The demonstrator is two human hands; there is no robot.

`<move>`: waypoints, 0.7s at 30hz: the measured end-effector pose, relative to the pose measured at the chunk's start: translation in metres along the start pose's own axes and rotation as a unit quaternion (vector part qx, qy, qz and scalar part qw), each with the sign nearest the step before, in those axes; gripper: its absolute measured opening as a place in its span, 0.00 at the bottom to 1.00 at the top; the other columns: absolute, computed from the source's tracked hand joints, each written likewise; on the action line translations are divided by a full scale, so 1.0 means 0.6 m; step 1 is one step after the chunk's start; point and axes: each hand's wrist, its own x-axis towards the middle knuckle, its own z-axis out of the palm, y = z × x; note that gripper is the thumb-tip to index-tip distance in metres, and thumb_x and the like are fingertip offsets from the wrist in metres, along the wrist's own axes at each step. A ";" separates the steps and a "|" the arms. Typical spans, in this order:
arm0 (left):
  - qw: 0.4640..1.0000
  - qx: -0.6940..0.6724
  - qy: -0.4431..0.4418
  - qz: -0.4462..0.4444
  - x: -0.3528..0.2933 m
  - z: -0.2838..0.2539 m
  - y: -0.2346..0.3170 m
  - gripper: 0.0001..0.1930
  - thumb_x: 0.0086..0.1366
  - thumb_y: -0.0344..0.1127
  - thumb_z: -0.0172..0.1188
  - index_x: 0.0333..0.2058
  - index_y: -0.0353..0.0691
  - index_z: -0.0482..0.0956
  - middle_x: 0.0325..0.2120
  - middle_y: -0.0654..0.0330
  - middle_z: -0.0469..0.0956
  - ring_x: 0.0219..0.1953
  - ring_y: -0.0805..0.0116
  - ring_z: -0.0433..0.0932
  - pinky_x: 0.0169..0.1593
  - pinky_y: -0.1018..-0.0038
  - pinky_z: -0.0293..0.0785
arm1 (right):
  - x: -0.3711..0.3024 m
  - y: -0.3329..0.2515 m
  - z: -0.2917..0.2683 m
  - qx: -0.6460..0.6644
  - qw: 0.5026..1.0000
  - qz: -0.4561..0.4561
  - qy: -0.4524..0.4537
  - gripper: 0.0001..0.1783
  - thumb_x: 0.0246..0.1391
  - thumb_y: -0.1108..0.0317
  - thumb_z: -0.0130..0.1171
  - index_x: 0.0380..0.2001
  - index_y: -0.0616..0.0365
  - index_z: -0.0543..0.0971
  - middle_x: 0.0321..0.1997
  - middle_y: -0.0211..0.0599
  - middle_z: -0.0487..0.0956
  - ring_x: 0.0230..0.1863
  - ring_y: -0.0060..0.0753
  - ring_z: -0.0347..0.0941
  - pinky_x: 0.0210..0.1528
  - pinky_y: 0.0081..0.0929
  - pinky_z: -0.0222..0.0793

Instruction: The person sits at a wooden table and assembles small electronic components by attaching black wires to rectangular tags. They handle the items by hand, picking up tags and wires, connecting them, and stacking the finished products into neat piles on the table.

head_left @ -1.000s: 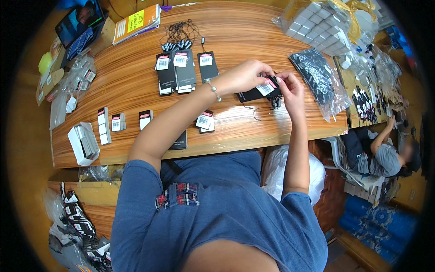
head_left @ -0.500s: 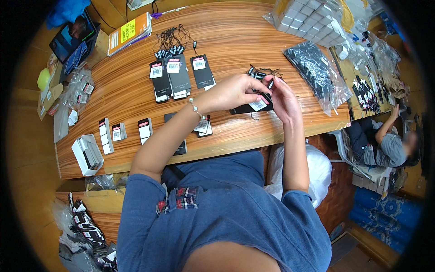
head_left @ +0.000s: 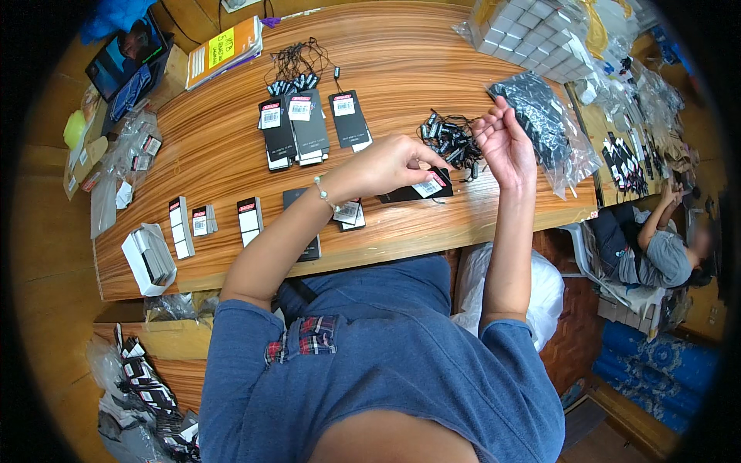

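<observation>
Your left hand [head_left: 390, 163] covers most of the black hang tag [head_left: 417, 189] it pins to the counter [head_left: 432, 54]; only the tag's right end shows, with a white barcode sticker on it. The tag lies flat near the counter's near edge, its long axis running left to right. Your left grip is closed down on that tag. Your right hand [head_left: 505, 143] is raised just right of it, fingertips pinched; what they pinch is too thin to make out, though the tangle of black strings [head_left: 451, 139] lies right beside it.

To the left and farther off stand three stacks of black tags [head_left: 309, 127], each with a white sticker at its far end. Small white-and-black labels [head_left: 208, 224] lie in a row at the near left. A clear bag of black pieces [head_left: 544, 123] sits right of your right hand, and a bag of white boxes [head_left: 525, 31] is cut off at the far edge.
</observation>
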 end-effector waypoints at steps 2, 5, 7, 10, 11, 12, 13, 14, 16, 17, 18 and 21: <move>1.000 -0.015 0.007 0.002 -0.003 -0.001 -0.010 0.13 0.57 0.32 0.57 0.43 0.39 0.77 0.34 0.59 0.78 0.33 0.76 0.75 0.38 0.79 0.72 | 0.004 -0.005 0.004 0.036 0.996 0.008 -0.076 0.15 0.60 0.65 0.41 0.45 0.62 0.68 0.26 0.31 0.67 0.29 0.24 0.62 0.37 0.25 0.63; 0.998 -0.058 0.030 0.006 -0.008 -0.007 -0.021 0.13 0.58 0.30 0.57 0.43 0.37 0.76 0.33 0.59 0.79 0.35 0.76 0.75 0.39 0.80 0.72 | 0.000 -0.007 0.025 -0.001 0.994 -0.037 -0.101 0.16 0.61 0.64 0.40 0.45 0.65 0.67 0.21 0.28 0.61 0.24 0.20 0.55 0.29 0.20 0.56; 0.992 -0.090 0.082 0.012 -0.012 -0.013 -0.021 0.13 0.58 0.30 0.56 0.42 0.35 0.76 0.34 0.60 0.78 0.36 0.75 0.76 0.40 0.80 0.72 | -0.003 -0.008 0.034 -0.071 0.982 -0.066 -0.164 0.16 0.61 0.64 0.39 0.44 0.66 0.68 0.21 0.28 0.61 0.24 0.20 0.55 0.28 0.18 0.54; 0.967 -0.099 0.223 0.080 -0.021 -0.023 -0.016 0.11 0.57 0.27 0.57 0.40 0.33 0.76 0.37 0.60 0.75 0.37 0.72 0.76 0.43 0.80 0.73 | -0.037 0.008 0.079 -0.345 0.924 -0.127 -0.101 0.15 0.59 0.64 0.42 0.33 0.65 0.74 0.18 0.25 0.63 0.22 0.16 0.55 0.25 0.15 0.51; 0.955 -0.109 0.257 0.105 -0.024 -0.028 -0.015 0.11 0.56 0.27 0.57 0.40 0.33 0.76 0.38 0.60 0.75 0.37 0.72 0.77 0.43 0.80 0.73 | -0.045 0.014 0.088 -0.439 0.883 -0.140 -0.085 0.16 0.58 0.64 0.43 0.30 0.65 0.76 0.18 0.24 0.64 0.21 0.16 0.55 0.24 0.15 0.51; 0.949 -0.122 0.282 0.074 -0.032 -0.031 0.000 0.10 0.56 0.26 0.58 0.38 0.33 0.76 0.36 0.59 0.76 0.36 0.73 0.77 0.41 0.81 0.74 | -0.053 0.025 0.097 -0.524 0.836 -0.149 -0.063 0.15 0.56 0.64 0.46 0.24 0.63 0.77 0.17 0.22 0.66 0.20 0.14 0.56 0.23 0.14 0.50; 0.943 -0.123 0.302 0.069 -0.035 -0.034 0.004 0.10 0.55 0.25 0.58 0.38 0.33 0.76 0.35 0.60 0.76 0.35 0.74 0.77 0.40 0.81 0.74 | -0.059 0.039 0.107 -0.575 0.799 -0.156 -0.081 0.14 0.55 0.66 0.49 0.24 0.64 0.78 0.17 0.24 0.68 0.20 0.15 0.58 0.22 0.16 0.51; 0.936 -0.124 0.324 0.064 -0.039 -0.036 0.006 0.10 0.55 0.25 0.58 0.38 0.33 0.76 0.34 0.60 0.77 0.34 0.74 0.77 0.39 0.81 0.74 | -0.058 0.050 0.106 -0.622 0.756 -0.175 -0.104 0.13 0.54 0.66 0.49 0.24 0.64 0.78 0.17 0.26 0.69 0.20 0.16 0.60 0.22 0.17 0.53; 0.925 -0.106 0.361 0.056 -0.040 -0.038 0.007 0.10 0.54 0.24 0.60 0.37 0.34 0.75 0.31 0.61 0.78 0.32 0.76 0.77 0.36 0.82 0.75 | -0.059 0.072 0.105 -0.684 0.689 -0.208 -0.123 0.12 0.51 0.67 0.51 0.24 0.66 0.76 0.17 0.36 0.69 0.20 0.25 0.64 0.23 0.24 0.57; 0.921 -0.111 0.367 0.064 -0.042 -0.038 0.009 0.11 0.54 0.24 0.60 0.37 0.35 0.75 0.31 0.61 0.78 0.31 0.77 0.77 0.35 0.83 0.75 | -0.060 0.078 0.109 -0.696 0.678 -0.204 -0.118 0.11 0.51 0.67 0.51 0.23 0.66 0.75 0.17 0.38 0.69 0.20 0.28 0.64 0.23 0.25 0.58; 0.918 -0.116 0.372 0.072 -0.044 -0.038 0.015 0.11 0.53 0.24 0.60 0.37 0.35 0.75 0.31 0.61 0.78 0.31 0.78 0.77 0.34 0.84 0.75 | -0.062 0.083 0.115 -0.709 0.667 -0.200 -0.113 0.12 0.51 0.68 0.51 0.22 0.66 0.75 0.17 0.39 0.68 0.20 0.31 0.64 0.24 0.26 0.58; 0.910 -0.101 0.391 0.090 -0.044 -0.037 0.017 0.10 0.53 0.25 0.61 0.36 0.35 0.74 0.30 0.62 0.77 0.29 0.79 0.76 0.31 0.86 0.74 | -0.061 0.095 0.125 -0.732 0.642 -0.200 -0.112 0.12 0.50 0.68 0.50 0.19 0.66 0.71 0.19 0.45 0.67 0.22 0.43 0.65 0.26 0.33 0.60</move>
